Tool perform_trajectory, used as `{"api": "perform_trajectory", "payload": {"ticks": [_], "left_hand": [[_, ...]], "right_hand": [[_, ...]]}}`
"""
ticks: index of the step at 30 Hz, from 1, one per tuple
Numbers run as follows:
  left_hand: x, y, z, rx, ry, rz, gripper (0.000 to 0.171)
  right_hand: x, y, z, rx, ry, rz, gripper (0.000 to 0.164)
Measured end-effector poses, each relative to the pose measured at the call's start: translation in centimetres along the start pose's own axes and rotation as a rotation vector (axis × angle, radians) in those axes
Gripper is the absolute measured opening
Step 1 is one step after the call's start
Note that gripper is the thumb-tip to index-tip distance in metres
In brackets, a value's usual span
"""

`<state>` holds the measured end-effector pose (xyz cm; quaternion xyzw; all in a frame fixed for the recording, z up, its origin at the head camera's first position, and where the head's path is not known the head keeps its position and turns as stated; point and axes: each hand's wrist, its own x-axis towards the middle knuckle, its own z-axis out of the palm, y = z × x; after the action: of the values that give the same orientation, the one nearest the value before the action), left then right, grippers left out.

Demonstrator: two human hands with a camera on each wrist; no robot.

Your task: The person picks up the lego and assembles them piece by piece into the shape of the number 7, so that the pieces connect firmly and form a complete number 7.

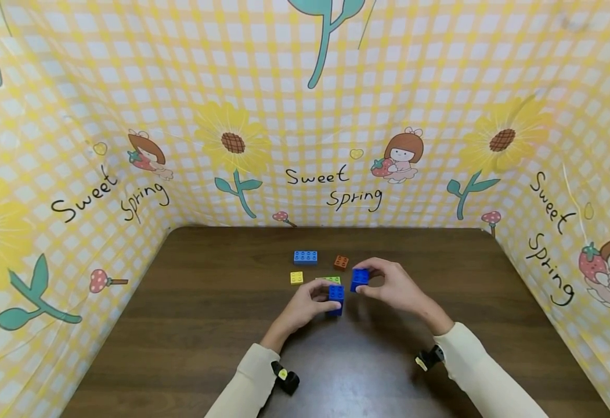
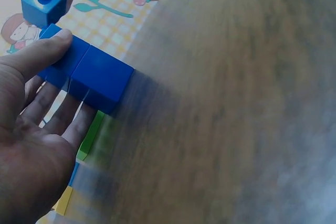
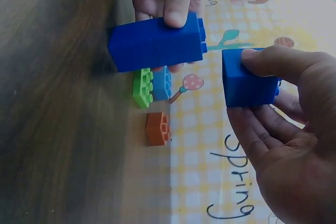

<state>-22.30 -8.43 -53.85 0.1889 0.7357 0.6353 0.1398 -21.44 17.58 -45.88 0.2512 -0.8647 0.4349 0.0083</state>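
Near the middle of the table, my left hand (image 1: 303, 306) grips an upright stack of two dark blue toy bricks (image 1: 336, 306), thumb on the near side and fingers behind. A seam between the two bricks (image 2: 102, 74) shows in the left wrist view. To the right, my right hand (image 1: 400, 288) pinches a single dark blue brick (image 1: 359, 281) between thumb and fingers, studs up. This brick (image 3: 249, 80) is held off the table, higher than the stack (image 3: 157, 43) and apart from it. Behind the left hand lies a green brick (image 1: 332, 280), partly hidden by its fingers.
Farther back on the brown wooden table (image 1: 221, 337) lie a light blue brick (image 1: 305, 258), an orange brick (image 1: 341, 262) and a yellow brick (image 1: 296, 277). A yellow checked cloth (image 1: 305, 116) with printed flowers hangs along the table's back and sides.
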Motion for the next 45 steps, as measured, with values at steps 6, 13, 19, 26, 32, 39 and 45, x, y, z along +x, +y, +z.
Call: {"api": "perform_trajectory", "payload": {"ticks": [6, 13, 19, 26, 32, 39, 45], "left_hand": [[0.0, -0.1, 0.1, -0.017, -0.002, -0.014, 0.042], [0.0, 0.0, 0.2, -0.030, 0.001, -0.016, 0.042], [0.1, 0.0, 0.0, -0.021, 0.006, -0.019, 0.043], [0.0, 0.1, -0.1, -0.023, 0.004, -0.024, 0.043], [-0.1, -0.3, -0.1, -0.019, 0.006, -0.028, 0.043], [0.0, -0.4, -0.2, -0.015, 0.005, -0.012, 0.044], [0.1, -0.3, -0.2, -0.016, 0.006, -0.014, 0.044]], "right_hand": [[0.1, -0.7, 0.2, -0.011, -0.021, -0.005, 0.041], [0.3, -1.2, 0.4, -0.020, -0.031, -0.022, 0.042], [0.5, -1.6, 0.4, -0.029, -0.031, -0.036, 0.041], [0.7, -2.1, 0.5, -0.025, -0.042, -0.053, 0.041], [0.8, -2.6, 0.9, -0.028, -0.060, -0.052, 0.040], [1.1, -2.7, 1.1, -0.046, -0.069, -0.061, 0.041], [1.5, -2.7, 1.4, -0.028, -0.083, -0.054, 0.040]]}}
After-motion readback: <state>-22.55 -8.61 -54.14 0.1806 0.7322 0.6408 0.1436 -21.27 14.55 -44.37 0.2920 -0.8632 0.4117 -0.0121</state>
